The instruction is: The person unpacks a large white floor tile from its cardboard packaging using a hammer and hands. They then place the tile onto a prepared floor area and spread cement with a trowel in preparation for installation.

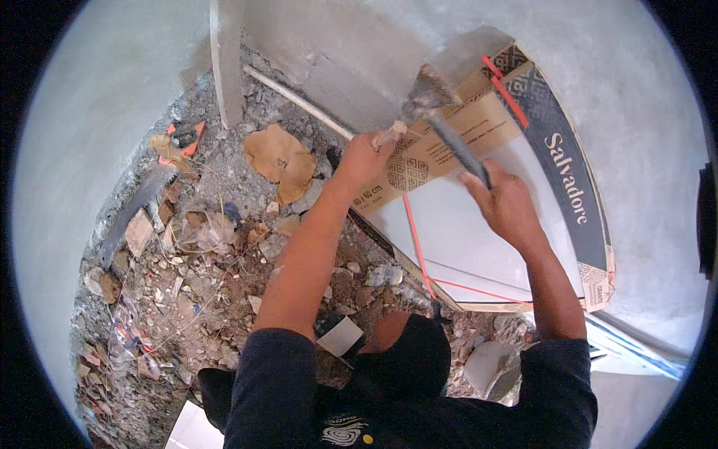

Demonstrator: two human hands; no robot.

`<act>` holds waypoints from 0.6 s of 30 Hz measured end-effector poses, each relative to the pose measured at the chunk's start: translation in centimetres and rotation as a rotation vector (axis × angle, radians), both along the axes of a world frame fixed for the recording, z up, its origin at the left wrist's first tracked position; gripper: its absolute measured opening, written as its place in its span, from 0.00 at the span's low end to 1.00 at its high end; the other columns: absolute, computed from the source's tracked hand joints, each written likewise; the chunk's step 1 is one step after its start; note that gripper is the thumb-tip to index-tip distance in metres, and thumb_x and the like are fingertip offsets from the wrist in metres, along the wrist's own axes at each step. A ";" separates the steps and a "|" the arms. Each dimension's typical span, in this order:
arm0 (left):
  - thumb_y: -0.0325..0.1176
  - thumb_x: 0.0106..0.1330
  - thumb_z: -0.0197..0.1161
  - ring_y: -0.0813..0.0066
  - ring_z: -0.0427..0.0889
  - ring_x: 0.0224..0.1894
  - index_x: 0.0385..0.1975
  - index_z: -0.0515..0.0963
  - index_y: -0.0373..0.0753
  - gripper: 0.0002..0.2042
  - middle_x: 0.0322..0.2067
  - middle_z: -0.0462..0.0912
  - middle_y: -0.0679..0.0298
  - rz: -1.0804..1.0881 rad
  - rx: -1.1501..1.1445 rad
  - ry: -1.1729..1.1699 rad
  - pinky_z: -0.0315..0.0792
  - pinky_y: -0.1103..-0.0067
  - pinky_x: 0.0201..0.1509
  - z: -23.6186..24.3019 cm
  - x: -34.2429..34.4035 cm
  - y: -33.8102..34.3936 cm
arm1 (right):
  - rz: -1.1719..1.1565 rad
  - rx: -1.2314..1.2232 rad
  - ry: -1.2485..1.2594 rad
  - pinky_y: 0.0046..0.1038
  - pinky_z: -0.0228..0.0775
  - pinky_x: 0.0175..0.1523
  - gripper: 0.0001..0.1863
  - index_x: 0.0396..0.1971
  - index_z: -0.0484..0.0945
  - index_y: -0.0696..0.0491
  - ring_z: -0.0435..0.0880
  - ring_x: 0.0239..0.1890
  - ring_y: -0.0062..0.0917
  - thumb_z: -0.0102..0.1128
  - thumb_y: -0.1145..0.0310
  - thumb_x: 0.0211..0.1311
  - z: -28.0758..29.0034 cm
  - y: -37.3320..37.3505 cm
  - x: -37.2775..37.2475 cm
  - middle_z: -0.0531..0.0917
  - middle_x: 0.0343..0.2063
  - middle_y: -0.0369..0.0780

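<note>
My right hand [505, 198] is wrapped round the dark handle of a hatchet [430, 96], whose flared head is raised and slightly blurred. Close to that head, my left hand [364, 159] grips a short pale piece of wood [390, 135], its end sticking out past the fingers. The hatchet head and the wood look apart. Beneath both hands lies a large flat tile carton [479, 224] in brown and dark card, with a white surface showing and red straps [415, 239] across it.
Rubble [202, 277] covers the ground at left. A handsaw [138, 209] leans at the far left. A wooden pole [299, 101] and a post [226, 67] stand near the wall [321, 45]. A brown sheet [280, 159], white tile piece [341, 337] and white bucket [490, 368] lie around.
</note>
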State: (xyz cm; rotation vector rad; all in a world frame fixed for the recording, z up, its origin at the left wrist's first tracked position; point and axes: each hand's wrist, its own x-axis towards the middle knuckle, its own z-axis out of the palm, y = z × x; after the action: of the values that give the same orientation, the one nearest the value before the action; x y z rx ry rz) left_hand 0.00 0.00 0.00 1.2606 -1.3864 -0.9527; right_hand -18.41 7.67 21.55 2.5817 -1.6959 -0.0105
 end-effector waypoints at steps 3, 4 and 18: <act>0.43 0.65 0.58 0.67 0.79 0.29 0.38 0.78 0.33 0.17 0.26 0.81 0.50 -0.004 0.010 0.100 0.73 0.71 0.38 0.5 -0.2 0.8 | -0.101 -0.086 -0.367 0.37 0.67 0.28 0.14 0.36 0.70 0.56 0.78 0.23 0.42 0.54 0.59 0.64 1.8 1.2 0.0 0.81 0.23 0.45; 0.44 0.65 0.58 0.67 0.79 0.30 0.38 0.78 0.33 0.17 0.26 0.81 0.50 -0.024 0.034 0.081 0.73 0.71 0.38 0.6 0.3 0.4 | -0.169 -0.100 -0.535 0.41 0.68 0.31 0.18 0.39 0.70 0.58 0.79 0.25 0.47 0.54 0.57 0.64 1.9 1.4 -0.1 0.80 0.23 0.49; 0.46 0.65 0.56 0.45 0.80 0.36 0.38 0.79 0.33 0.18 0.29 0.80 0.43 -0.028 0.003 0.081 0.73 0.66 0.39 0.8 -0.1 0.5 | -0.110 -0.004 -0.285 0.44 0.68 0.28 0.19 0.32 0.69 0.57 0.77 0.21 0.51 0.55 0.54 0.63 -3.1 0.4 1.0 0.76 0.16 0.51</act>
State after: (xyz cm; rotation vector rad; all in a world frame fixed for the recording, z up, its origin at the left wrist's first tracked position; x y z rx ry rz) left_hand -0.12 0.55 0.78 1.1952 -1.3428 -1.0142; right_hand -17.42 8.02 18.44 2.5844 -1.9219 0.3732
